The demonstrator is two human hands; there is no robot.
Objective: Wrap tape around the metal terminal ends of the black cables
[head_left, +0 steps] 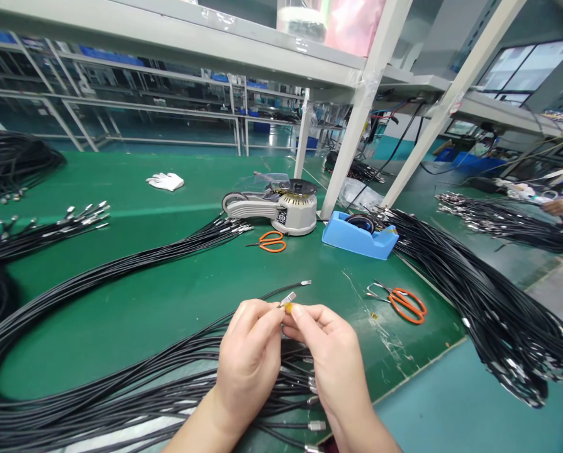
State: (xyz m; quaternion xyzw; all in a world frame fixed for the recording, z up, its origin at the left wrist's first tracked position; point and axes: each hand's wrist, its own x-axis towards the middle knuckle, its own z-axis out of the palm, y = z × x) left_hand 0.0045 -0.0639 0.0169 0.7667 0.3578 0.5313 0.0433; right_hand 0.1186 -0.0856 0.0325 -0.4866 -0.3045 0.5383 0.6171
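The long workbench was covered with a green rubber mat (134, 251) beneath white metal-framed shelving (361, 88). A sprawling bundle of black metal-tipped cables (489, 308) lay to the right, and a second mass of black cables (97, 402) looped beneath the wrists. Farther off stood a round white-and-grey electric tape dispenser (284, 211) and a blue plastic tape dispenser (359, 236). One pair of orange-handled steel scissors (272, 242) lay near them, and another (401, 305) lay closer on the right. A co-worker's hand (557, 206) showed at the far right edge.

A small silver metal cable terminal (288, 299) sat directly ahead of the person, between the two hands, with a thin black cable (288, 290) angling up and to the right beyond it. Neither hand was clearly nearer. The left hand (248, 352) and right hand (331, 358) were close together and curled, not spread open. The left fingers pinched the terminal from one side, while the right thumb and forefinger closed from the other on a tiny yellow piece (288, 307) beside it.
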